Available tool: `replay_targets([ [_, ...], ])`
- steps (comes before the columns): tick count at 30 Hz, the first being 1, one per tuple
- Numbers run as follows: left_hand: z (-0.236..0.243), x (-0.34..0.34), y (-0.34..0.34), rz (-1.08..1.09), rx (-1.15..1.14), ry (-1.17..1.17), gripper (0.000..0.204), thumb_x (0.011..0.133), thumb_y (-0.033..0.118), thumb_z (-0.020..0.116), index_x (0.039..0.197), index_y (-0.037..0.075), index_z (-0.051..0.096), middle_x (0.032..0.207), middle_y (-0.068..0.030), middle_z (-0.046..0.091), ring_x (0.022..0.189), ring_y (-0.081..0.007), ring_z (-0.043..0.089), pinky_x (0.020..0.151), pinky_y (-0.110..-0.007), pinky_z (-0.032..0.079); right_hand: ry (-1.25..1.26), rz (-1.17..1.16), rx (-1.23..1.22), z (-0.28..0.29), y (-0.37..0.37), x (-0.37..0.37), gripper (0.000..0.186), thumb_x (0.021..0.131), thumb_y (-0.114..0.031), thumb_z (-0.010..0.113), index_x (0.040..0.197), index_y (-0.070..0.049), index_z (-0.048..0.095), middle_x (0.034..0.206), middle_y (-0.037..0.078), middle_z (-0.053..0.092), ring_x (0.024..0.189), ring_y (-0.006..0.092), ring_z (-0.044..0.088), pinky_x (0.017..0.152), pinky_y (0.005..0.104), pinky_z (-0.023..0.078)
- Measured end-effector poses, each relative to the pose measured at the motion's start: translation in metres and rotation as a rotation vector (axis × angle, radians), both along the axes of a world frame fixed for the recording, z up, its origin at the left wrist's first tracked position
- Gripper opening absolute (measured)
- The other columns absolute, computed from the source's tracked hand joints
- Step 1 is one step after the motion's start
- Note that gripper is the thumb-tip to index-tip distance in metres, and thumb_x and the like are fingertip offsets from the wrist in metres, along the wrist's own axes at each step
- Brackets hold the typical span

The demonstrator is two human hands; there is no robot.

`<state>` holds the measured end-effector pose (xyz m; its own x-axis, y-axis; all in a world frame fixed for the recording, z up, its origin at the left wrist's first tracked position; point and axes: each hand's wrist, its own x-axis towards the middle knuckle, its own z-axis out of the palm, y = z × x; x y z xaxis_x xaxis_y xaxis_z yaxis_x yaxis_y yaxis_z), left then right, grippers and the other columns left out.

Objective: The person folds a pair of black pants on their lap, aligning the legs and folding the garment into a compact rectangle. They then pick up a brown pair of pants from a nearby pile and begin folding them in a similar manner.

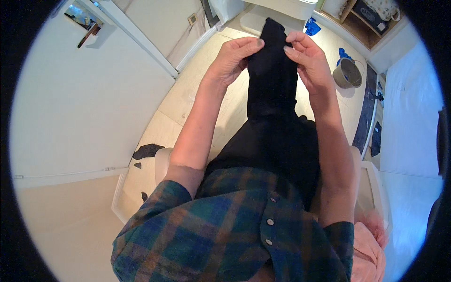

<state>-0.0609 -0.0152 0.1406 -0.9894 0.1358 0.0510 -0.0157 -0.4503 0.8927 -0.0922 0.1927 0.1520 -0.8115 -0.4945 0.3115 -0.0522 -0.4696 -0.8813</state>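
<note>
Both my arms reach forward over my lap. In front of me they stretch a long, narrow black cloth garment (271, 77) whose exact kind I cannot make out. Its folded far end points away from me, and its near end merges with the black clothing on my lap (263, 145). My left hand (232, 58) pinches the garment's left edge between thumb and fingers. On the opposite edge, my right hand (310, 61) has thumb and forefinger closed at the fabric, its other fingers curled.
A grey bucket (347, 74) stands on the floor to the right, near blue crumpled material (312, 27). Dark scraps (148, 151) lie at left beside a white door (89, 103). Pink cloth (369, 254) is at lower right. A wooden shelf unit (352, 19) stands at far right.
</note>
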Motion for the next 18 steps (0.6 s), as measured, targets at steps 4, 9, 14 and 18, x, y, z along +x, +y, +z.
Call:
replay_targets([
  [4, 0.009, 0.002, 0.002, 0.044, -0.024, 0.075, 0.019, 0.078, 0.010, 0.078, 0.093, 0.004, 0.069, 0.083, -0.0024, 0.069, 0.075, -0.0108, 0.064, 0.072, -0.024, 0.051, 0.005, -0.068, 0.059, 0.001, 0.004, 0.003, 0.028, 0.086, 0.001, 0.063, 0.113, -0.004, 0.057, 0.107, 0.007, 0.063, 0.097, 0.0131, 0.061, 0.086, 0.0242, 0.048],
  [9, 0.021, 0.011, 0.008, 0.095, -0.162, 0.200, 0.014, 0.078, 0.010, 0.078, 0.087, 0.008, 0.067, 0.081, -0.0001, 0.067, 0.071, -0.0076, 0.061, 0.068, -0.023, 0.048, -0.050, -0.115, 0.086, 0.011, 0.004, 0.009, 0.039, 0.084, -0.006, 0.069, 0.120, -0.004, 0.054, 0.104, 0.008, 0.065, 0.097, 0.0144, 0.061, 0.089, 0.0268, 0.046],
  [14, 0.030, 0.016, 0.015, 0.069, -0.270, 0.238, 0.017, 0.077, 0.011, 0.079, 0.088, 0.007, 0.067, 0.079, 0.0005, 0.067, 0.069, -0.0060, 0.059, 0.064, -0.021, 0.046, -0.046, -0.185, 0.185, 0.033, -0.003, 0.023, 0.038, 0.084, -0.009, 0.071, 0.118, -0.001, 0.056, 0.098, 0.007, 0.068, 0.090, 0.0135, 0.064, 0.084, 0.0249, 0.048],
  [18, 0.025, 0.016, 0.016, 0.058, -0.256, 0.234, 0.020, 0.078, 0.012, 0.079, 0.092, 0.006, 0.068, 0.083, -0.0007, 0.068, 0.071, -0.0063, 0.060, 0.066, -0.021, 0.047, -0.017, -0.202, 0.195, 0.032, 0.001, 0.024, 0.031, 0.084, -0.007, 0.071, 0.112, -0.001, 0.059, 0.096, 0.008, 0.069, 0.086, 0.0121, 0.065, 0.079, 0.0223, 0.050],
])
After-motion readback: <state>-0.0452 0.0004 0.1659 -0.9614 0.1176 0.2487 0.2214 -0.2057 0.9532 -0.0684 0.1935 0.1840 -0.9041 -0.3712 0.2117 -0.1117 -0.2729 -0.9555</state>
